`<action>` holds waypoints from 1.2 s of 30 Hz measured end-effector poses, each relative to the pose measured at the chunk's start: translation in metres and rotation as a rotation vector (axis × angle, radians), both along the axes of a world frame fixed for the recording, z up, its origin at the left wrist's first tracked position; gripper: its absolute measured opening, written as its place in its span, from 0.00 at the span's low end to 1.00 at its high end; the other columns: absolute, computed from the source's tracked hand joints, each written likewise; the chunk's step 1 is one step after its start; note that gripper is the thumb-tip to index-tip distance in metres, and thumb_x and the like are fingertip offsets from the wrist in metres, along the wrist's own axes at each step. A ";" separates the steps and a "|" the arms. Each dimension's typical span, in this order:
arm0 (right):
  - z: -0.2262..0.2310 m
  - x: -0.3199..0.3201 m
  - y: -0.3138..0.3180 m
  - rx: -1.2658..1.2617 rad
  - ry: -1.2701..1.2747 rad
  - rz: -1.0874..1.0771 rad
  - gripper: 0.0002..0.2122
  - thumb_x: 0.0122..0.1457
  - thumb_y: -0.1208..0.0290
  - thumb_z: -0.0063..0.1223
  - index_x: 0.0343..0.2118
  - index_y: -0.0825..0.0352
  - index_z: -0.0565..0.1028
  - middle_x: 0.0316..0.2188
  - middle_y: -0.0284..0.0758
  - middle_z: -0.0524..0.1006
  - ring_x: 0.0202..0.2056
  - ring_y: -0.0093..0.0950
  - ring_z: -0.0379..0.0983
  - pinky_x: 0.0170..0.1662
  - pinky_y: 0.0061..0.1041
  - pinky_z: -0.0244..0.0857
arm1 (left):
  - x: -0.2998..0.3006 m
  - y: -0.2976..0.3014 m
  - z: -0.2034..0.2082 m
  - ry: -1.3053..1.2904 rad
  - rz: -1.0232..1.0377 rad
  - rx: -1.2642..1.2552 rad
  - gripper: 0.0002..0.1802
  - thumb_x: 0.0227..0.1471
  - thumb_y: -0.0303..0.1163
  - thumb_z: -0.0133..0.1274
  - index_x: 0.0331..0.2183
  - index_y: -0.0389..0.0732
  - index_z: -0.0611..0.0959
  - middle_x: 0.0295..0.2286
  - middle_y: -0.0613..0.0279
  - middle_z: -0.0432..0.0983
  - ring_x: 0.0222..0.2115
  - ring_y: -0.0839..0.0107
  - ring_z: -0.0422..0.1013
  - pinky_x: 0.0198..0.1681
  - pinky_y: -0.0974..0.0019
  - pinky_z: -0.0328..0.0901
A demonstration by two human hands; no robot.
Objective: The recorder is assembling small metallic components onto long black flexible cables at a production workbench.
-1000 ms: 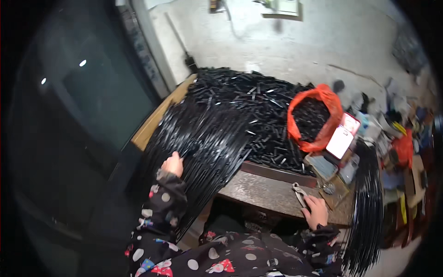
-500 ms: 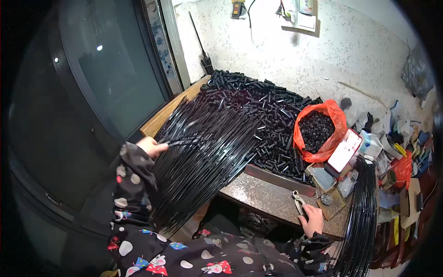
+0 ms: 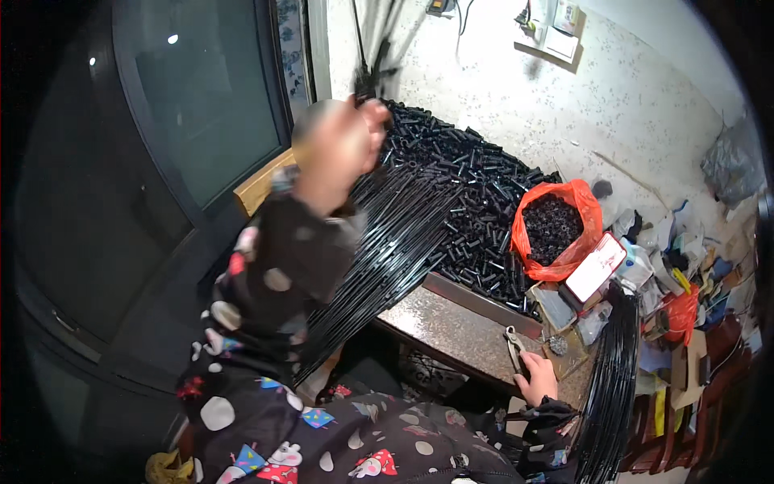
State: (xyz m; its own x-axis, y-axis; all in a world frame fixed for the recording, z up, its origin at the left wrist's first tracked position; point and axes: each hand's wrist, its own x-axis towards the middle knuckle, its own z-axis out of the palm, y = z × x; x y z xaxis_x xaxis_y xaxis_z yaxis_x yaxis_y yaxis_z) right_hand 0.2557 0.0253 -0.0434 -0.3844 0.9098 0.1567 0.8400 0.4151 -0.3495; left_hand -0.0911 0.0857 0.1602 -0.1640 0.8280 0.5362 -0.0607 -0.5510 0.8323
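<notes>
My left hand (image 3: 343,149) is raised over the far left corner of the pile, smeared by motion. Its fingers curl round thin black rods (image 3: 389,36), which blur upward past a dark stick leaning on the wall. Below that forearm lies a wide layer of long, glossy black rods (image 3: 395,234). Behind and beside them is a heap of short black tubes (image 3: 476,173). At the table's near right, my right hand (image 3: 538,379) is closed on the handles of a pair of pliers (image 3: 513,343), whose head points away from me.
An orange-red plastic bag (image 3: 595,211) of small black pieces stands at right, beside a lit phone (image 3: 597,268). A metal strip (image 3: 484,305) edges the heap. More black rods (image 3: 609,387) hang over the right edge. Clutter fills the far right; a dark door (image 3: 193,121) stands left.
My left hand has swung up and away from the rod layer's left side, carrying black rods toward the wall. My right hand stays on the pliers. The view has shifted slightly.
</notes>
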 end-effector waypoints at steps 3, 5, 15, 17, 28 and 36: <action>0.009 -0.008 -0.007 -0.040 -0.031 0.006 0.22 0.33 0.74 0.50 0.38 0.63 0.63 0.34 0.34 0.64 0.36 0.33 0.58 0.38 0.25 0.55 | 0.033 -0.006 0.010 -0.246 0.030 0.064 0.06 0.45 0.30 0.39 0.21 0.40 0.66 0.11 0.73 0.57 0.09 0.87 0.52 0.09 0.85 0.46; 0.009 -0.003 -0.007 -0.053 -0.053 -0.008 0.21 0.33 0.74 0.51 0.37 0.64 0.63 0.34 0.36 0.64 0.36 0.34 0.58 0.39 0.25 0.54 | 0.051 0.008 -0.009 -0.300 0.053 0.064 0.07 0.44 0.31 0.39 0.20 0.40 0.65 0.10 0.74 0.56 0.08 0.87 0.52 0.08 0.84 0.45; 0.036 -0.030 -0.014 0.018 0.329 0.211 0.20 0.34 0.74 0.50 0.36 0.66 0.64 0.42 0.41 0.58 0.43 0.34 0.53 0.45 0.26 0.48 | 0.127 0.009 -0.124 -0.378 -0.215 -0.206 0.08 0.45 0.33 0.39 0.23 0.38 0.69 0.10 0.73 0.57 0.07 0.86 0.51 0.10 0.83 0.46; 0.044 -0.058 -0.012 0.073 0.482 0.206 0.24 0.35 0.73 0.50 0.40 0.68 0.59 0.42 0.42 0.57 0.44 0.34 0.53 0.45 0.25 0.47 | 0.135 0.001 -0.118 -0.494 -0.398 -0.185 0.10 0.45 0.30 0.39 0.32 0.38 0.65 0.15 0.70 0.60 0.12 0.84 0.55 0.15 0.82 0.51; 0.033 -0.087 -0.021 -0.593 1.316 0.196 0.09 0.50 0.70 0.34 0.33 0.67 0.61 0.09 0.26 0.58 0.07 0.13 0.48 0.08 0.10 0.41 | 0.068 -0.027 -0.121 0.479 -0.591 -0.456 0.13 0.42 0.36 0.42 0.21 0.35 0.74 0.17 0.64 0.69 0.20 0.80 0.65 0.24 0.77 0.60; 0.051 -0.086 -0.017 -0.534 1.371 0.235 0.08 0.51 0.69 0.32 0.32 0.67 0.61 0.08 0.26 0.57 0.06 0.13 0.47 0.08 0.10 0.41 | -0.052 -0.045 -0.192 1.544 0.936 -0.648 0.10 0.35 0.34 0.46 0.21 0.39 0.66 0.21 0.58 0.62 0.24 0.64 0.63 0.24 0.65 0.60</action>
State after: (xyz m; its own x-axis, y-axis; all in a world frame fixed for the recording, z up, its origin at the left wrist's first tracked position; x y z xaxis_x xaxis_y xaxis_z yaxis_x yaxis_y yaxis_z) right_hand 0.1700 0.0086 0.0074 -0.3595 0.9145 0.1855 -0.3268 0.0628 -0.9430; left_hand -0.1431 0.0405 -0.0320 -0.3632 0.8743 0.3219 0.9111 0.4056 -0.0736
